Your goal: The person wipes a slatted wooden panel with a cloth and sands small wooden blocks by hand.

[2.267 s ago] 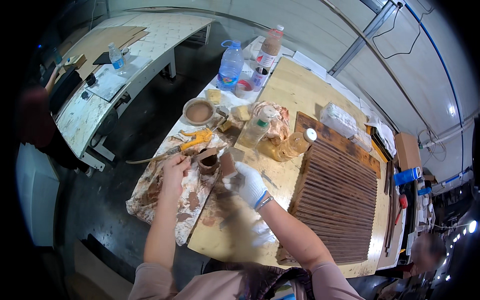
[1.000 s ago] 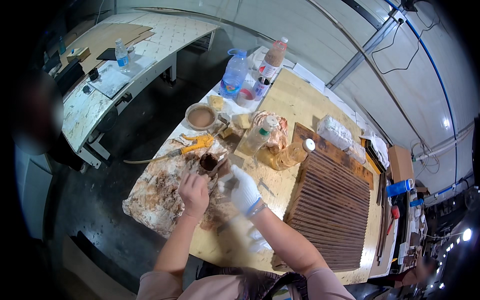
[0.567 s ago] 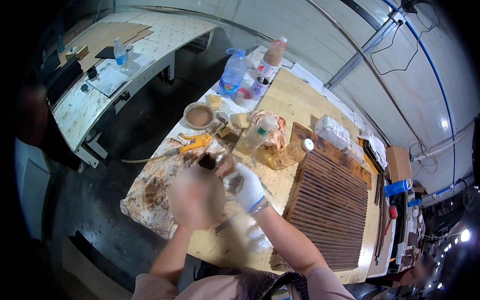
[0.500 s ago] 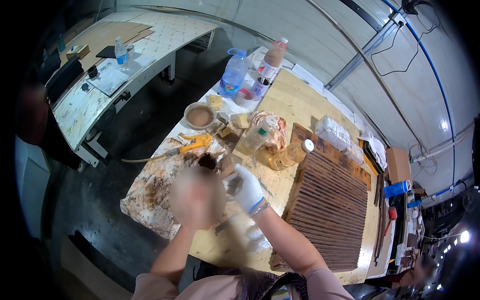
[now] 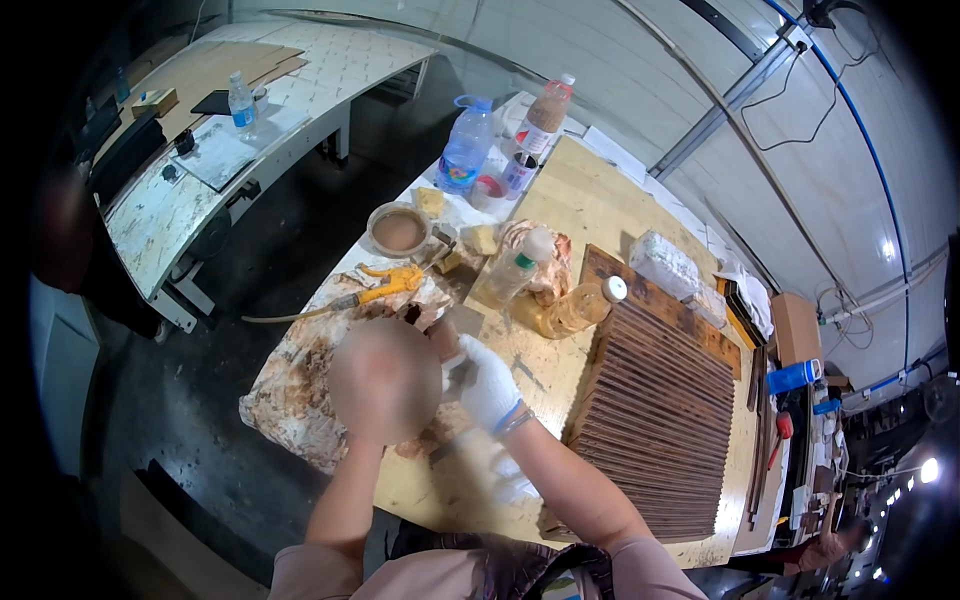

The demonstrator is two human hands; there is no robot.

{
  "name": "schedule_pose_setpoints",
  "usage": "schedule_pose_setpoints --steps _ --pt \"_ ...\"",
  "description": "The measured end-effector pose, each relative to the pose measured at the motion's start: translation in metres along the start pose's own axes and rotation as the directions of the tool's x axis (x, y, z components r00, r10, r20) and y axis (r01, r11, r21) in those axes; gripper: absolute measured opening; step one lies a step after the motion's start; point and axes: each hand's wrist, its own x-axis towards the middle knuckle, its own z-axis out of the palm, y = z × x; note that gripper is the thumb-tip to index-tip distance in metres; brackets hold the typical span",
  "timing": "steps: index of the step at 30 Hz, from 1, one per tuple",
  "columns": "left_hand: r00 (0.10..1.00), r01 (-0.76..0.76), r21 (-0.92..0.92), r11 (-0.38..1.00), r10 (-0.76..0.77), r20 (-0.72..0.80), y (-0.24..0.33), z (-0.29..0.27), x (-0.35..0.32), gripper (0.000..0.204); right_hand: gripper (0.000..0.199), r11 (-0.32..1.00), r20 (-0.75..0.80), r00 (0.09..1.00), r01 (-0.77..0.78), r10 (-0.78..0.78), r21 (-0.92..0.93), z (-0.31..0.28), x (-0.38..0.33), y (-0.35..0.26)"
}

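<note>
My left hand [image 5: 385, 380] is raised toward the camera and shows only as a blur, so its grip is unreadable. It hovers over a stained brown-and-white cloth [image 5: 295, 385] on the wooden table [image 5: 590, 200]. Just right of it, my right hand [image 5: 490, 385] wears a white glove, and its fingers curl around a small dark piece [image 5: 458, 372] that is too small to make out. A small dark cup [image 5: 412, 315] peeks out behind my left hand. Right of my forearm lies a dark slatted wooden panel [image 5: 650, 420].
Beyond the hands are a bowl of brown liquid [image 5: 400, 232], a yellow-handled tool [image 5: 385, 288], an upright clear bottle [image 5: 515, 272] and an amber bottle on its side [image 5: 572, 308]. A blue water bottle [image 5: 465, 145] stands further back. Another table [image 5: 190, 170] stands across a dark floor gap to the left.
My left hand has lifted off the stained cloth toward the camera and gone blurred. My gloved right hand stays at the same spot by the small cup.
</note>
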Motion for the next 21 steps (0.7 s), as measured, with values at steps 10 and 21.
schedule_pose_setpoints --steps 10,21 --pt "0.999 0.041 0.121 0.992 -0.040 -0.010 -0.037 0.002 0.022 0.032 0.036 0.999 0.090 0.995 0.034 -0.031 -0.027 -0.001 -0.015 -0.008" --pt "0.990 0.137 0.352 0.926 -0.130 -0.044 0.003 -0.023 0.014 0.019 0.042 0.993 0.092 0.991 0.092 -0.098 0.069 -0.057 -0.052 -0.038"
